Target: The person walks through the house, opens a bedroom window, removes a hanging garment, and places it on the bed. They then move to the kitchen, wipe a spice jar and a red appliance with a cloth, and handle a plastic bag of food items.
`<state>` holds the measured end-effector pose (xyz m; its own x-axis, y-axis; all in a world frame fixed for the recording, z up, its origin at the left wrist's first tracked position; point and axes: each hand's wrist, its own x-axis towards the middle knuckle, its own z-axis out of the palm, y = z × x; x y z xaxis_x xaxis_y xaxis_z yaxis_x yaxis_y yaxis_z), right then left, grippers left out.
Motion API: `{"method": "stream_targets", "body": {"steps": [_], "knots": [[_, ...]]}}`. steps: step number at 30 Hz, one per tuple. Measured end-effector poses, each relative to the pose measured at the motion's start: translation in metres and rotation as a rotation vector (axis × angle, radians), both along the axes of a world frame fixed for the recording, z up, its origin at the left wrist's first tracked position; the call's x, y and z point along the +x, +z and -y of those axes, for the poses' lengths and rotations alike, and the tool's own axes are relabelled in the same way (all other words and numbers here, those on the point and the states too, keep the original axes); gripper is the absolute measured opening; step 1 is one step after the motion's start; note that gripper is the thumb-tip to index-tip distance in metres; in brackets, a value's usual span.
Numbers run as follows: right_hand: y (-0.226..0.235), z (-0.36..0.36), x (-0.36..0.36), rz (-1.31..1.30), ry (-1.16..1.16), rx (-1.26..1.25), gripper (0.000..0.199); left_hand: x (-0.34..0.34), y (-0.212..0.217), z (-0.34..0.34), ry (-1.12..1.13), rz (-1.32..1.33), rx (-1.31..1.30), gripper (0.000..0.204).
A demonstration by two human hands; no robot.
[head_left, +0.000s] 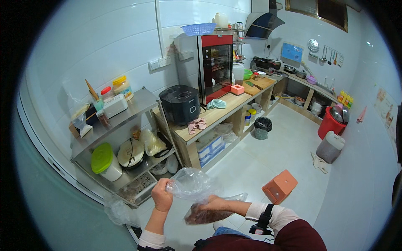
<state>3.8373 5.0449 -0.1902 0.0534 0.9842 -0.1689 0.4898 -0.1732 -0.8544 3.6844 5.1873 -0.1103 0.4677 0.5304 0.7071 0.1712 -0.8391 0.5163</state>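
Note:
My left hand is closed in a fist around the edge of a clear plastic bag, which puffs out to its right. My right hand grips plastic lower down, its fingertips partly hidden by the film. Beneath that hand hangs a see-through bag with dark reddish-brown contents; I cannot make out what they are. Whether the puffed plastic and the filled part are one bag or two, I cannot tell. Both are held in front of my body, above the tiled floor.
To the left stands a metal shelf with jars and a green-lidded bin. A counter behind it carries a black rice cooker and a red-framed cabinet. An orange stool and a black-lined trash bin stand on the floor.

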Motion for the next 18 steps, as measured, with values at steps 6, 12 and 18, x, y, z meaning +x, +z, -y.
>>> {"method": "stream_targets", "body": {"steps": [6, 12, 18], "knots": [[0.002, 0.008, 0.041, 0.551, -0.232, 0.089, 0.053, -0.011, 0.009, 0.004, -0.153, -0.259, -0.599, 0.013], [0.028, -0.005, 0.073, 0.857, -0.206, 0.145, 0.036, -0.026, 0.008, 0.044, -0.912, -0.299, -1.175, 0.015], [0.065, -0.031, 0.037, -0.960, -0.273, 0.430, 0.026, -0.005, -0.019, 0.085, -1.156, -0.382, -1.506, 0.026]]}}
